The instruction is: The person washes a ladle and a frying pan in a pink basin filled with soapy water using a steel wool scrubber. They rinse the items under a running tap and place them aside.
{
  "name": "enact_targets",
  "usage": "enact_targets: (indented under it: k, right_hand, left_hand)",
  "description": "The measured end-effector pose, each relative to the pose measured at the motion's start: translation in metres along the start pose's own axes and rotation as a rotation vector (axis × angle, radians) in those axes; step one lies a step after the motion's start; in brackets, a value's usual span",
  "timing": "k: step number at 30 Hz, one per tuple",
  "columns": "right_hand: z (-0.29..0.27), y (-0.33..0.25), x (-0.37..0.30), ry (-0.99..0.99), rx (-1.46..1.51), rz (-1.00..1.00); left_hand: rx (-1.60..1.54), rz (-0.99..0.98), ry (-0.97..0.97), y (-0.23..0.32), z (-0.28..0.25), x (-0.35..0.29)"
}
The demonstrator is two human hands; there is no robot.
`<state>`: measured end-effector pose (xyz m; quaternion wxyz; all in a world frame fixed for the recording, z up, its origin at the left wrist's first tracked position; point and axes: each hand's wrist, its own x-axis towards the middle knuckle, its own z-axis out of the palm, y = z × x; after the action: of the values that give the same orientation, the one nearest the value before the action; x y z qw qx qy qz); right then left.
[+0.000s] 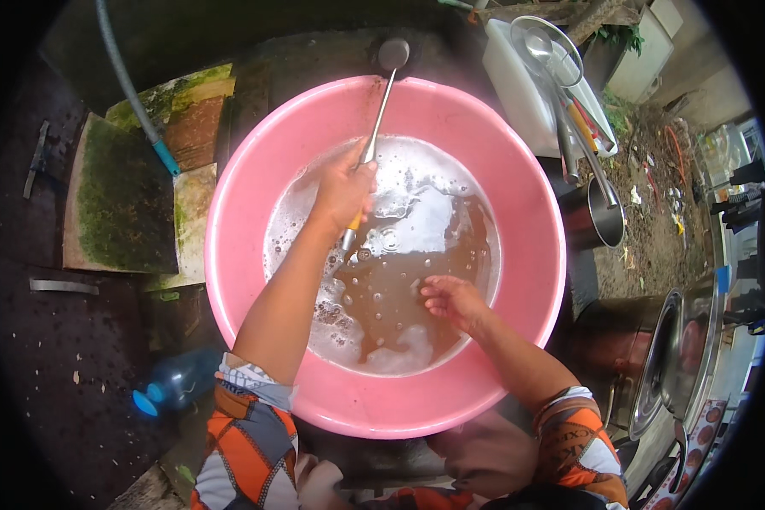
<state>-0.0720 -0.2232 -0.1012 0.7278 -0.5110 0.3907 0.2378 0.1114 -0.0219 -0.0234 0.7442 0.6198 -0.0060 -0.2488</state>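
Hands apart over a pink plastic basin (246,221): the left hand (346,183) is clamped round the handle of a long metal ladle (382,109), while the right hand (452,302) is empty as far as it shows, its fingers loosely curled and slightly parted above the near right part of the murky brown water (391,327). The ladle slants across the far half of the basin, its round grey bowl out past the far rim and its yellow-banded handle end below the left fist, pointing down toward the water. Covered by the left fingers, the middle of the handle cannot be seen; whether its lower end or the right fingertips touch the surface, I cannot tell. Foam (412,157) and glare whiten much of the water, so the basin's bottom is hidden. A blue plastic bottle (183,380) lies to the left, partly dim in shadow. At the upper right, a strainer (576,75) and other long-handled utensils overlap a white plastic tub (506,72), hard to tell apart there. A metal pot (599,223) stands just right of the basin, and the fisheye's dark edge cuts off the clutter farther right.
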Motion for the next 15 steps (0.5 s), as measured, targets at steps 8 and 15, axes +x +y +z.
enact_targets:
  k: [8, 15]
  right_hand:
    - [0.007, -0.004, -0.006, -0.013, -0.004, 0.002]
    - [0.006, -0.003, -0.005, -0.009, 0.02, 0.007]
  left_hand:
    - [0.02, -0.021, -0.019, -0.016, 0.008, -0.015]
    - [0.144, -0.088, 0.027, -0.02, 0.006, -0.016]
